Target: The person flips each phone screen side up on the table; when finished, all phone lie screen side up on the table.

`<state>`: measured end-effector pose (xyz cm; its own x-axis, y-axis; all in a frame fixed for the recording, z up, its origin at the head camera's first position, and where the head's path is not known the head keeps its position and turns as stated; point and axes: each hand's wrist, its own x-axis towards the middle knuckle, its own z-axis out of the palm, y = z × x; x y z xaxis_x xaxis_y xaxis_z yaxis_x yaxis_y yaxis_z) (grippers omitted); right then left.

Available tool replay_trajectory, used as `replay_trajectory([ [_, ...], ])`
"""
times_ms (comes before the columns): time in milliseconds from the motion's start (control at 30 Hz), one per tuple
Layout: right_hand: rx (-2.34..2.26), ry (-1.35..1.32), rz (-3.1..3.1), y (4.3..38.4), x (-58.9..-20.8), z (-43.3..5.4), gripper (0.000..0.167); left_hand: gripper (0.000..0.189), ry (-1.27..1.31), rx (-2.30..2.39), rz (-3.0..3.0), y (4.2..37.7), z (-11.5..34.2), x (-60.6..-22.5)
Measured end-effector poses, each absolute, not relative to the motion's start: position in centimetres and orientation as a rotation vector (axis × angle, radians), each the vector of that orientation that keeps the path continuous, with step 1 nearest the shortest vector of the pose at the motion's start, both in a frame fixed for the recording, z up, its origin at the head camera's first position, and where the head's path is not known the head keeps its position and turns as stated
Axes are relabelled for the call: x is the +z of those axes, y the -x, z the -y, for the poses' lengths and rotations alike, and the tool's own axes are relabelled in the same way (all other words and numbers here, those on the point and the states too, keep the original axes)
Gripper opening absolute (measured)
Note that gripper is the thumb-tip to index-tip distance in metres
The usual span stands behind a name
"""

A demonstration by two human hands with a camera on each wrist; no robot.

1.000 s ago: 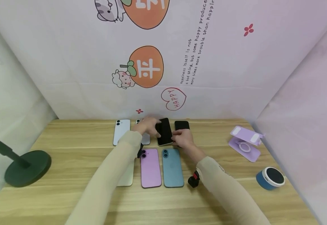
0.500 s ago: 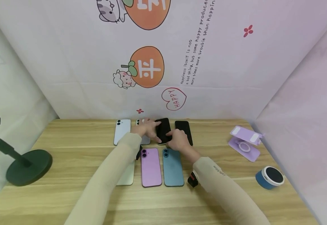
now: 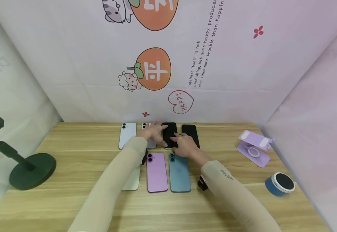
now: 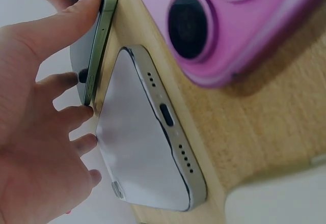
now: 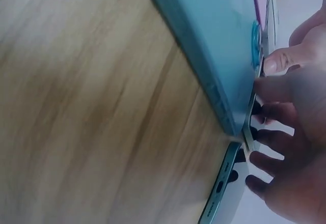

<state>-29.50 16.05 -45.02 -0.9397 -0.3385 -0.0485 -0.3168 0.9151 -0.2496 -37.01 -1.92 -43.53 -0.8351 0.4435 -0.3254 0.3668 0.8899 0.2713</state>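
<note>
A black-screened phone (image 3: 169, 129) lies face up in the back row, between my two hands. My left hand (image 3: 154, 133) spans its left side, fingers spread; in the left wrist view the thumb (image 4: 81, 18) rests on the screen by the edge. My right hand (image 3: 185, 145) reaches over its lower right corner, fingertips touching it, the fingers loosely bent. To its right is another black phone (image 3: 190, 132). A white phone (image 3: 151, 145) sits partly under my left hand, with a second white phone (image 3: 128, 135) further left. In front lie a pink phone (image 3: 157, 172) and a teal phone (image 3: 180, 175).
A pale green phone (image 3: 132, 181) shows beside my left sleeve. The dark green stand (image 3: 33, 170) is at the left. On the right are a folding lilac stand (image 3: 253, 153) and a blue-and-white round device (image 3: 278, 185). A printed cloth (image 3: 229, 103) hangs behind the table.
The middle black phone has turned from slightly tilted to nearly straight and shifted slightly. My right hand has moved left from its right edge onto its lower right corner. My left hand has barely moved.
</note>
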Motion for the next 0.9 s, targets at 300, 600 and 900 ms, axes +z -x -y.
replay_trajectory([
  [300, -0.397, 0.594, -3.009, 29.8, -44.8, -16.1, 0.048, 0.105, -0.642, 0.317, -2.669, 37.4, 2.4, -43.4],
  [600, -0.566, 0.777, -3.015, 30.6, -44.7, -13.2, 0.042, 0.086, -0.547, 0.381, -2.742, 37.8, 6.8, -42.7],
  [900, -0.545, 0.752, -2.915, 30.9, -45.0, -9.2, 0.047, 0.095, -0.536, 0.343, -2.686, 37.6, 10.6, -42.9],
])
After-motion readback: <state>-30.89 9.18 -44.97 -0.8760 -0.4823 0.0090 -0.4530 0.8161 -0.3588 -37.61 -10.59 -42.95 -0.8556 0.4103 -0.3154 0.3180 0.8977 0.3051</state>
